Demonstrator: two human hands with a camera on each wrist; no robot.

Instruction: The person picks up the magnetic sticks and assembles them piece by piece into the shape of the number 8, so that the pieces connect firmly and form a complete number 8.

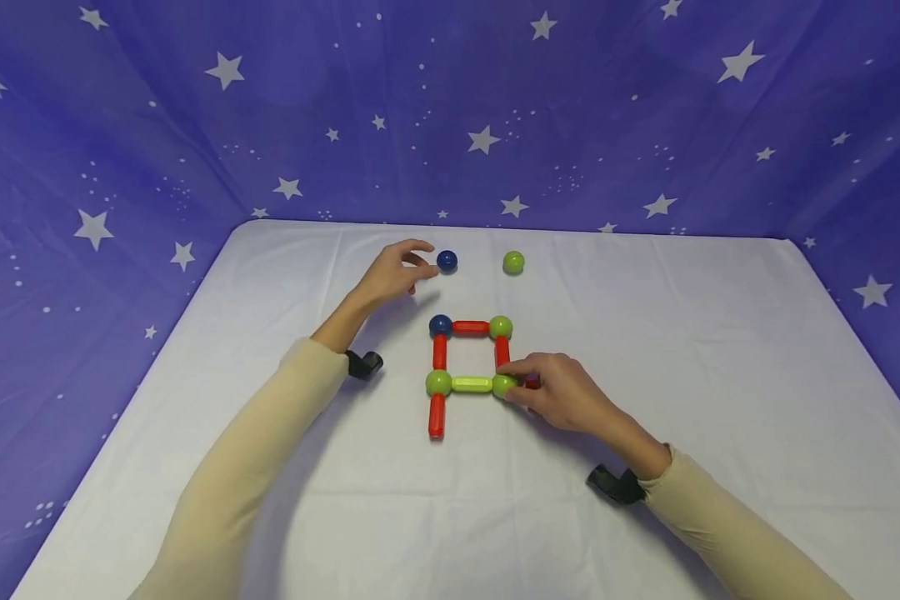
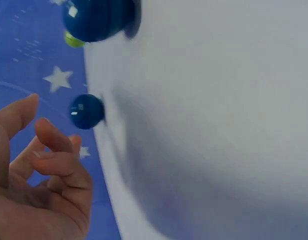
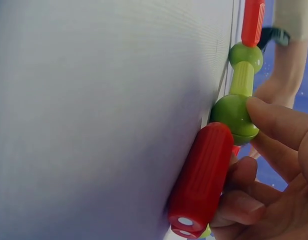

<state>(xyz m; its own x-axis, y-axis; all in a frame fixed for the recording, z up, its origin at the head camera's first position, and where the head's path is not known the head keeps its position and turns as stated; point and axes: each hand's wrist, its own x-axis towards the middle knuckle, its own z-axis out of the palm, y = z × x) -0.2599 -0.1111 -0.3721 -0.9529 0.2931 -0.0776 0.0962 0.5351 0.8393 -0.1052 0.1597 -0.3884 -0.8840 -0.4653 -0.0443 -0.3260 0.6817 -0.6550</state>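
My left hand [image 1: 392, 273] is at the back, fingers apart and slightly bent, thumb tip right by a loose blue ball [image 1: 447, 261]. In the left wrist view its fingers hold nothing. My right hand [image 1: 565, 392] pinches a green ball [image 3: 233, 116] between thumb and fingers. That ball is the near right corner of a square of sticks and balls. A yellow-green stick [image 1: 472, 384] runs from it to another green ball [image 1: 438, 383]. One red stick [image 3: 201, 177] lies against the pinched ball, under the curled fingers, partly hidden in the head view.
A loose green ball [image 1: 513, 262] sits right of the loose blue one. The square's far corners are a blue ball [image 1: 441, 326] and a green ball [image 1: 501, 327], joined by a red stick [image 1: 470, 327]. Another red stick [image 1: 437, 416] extends toward me on a white cloth [image 1: 315, 533].
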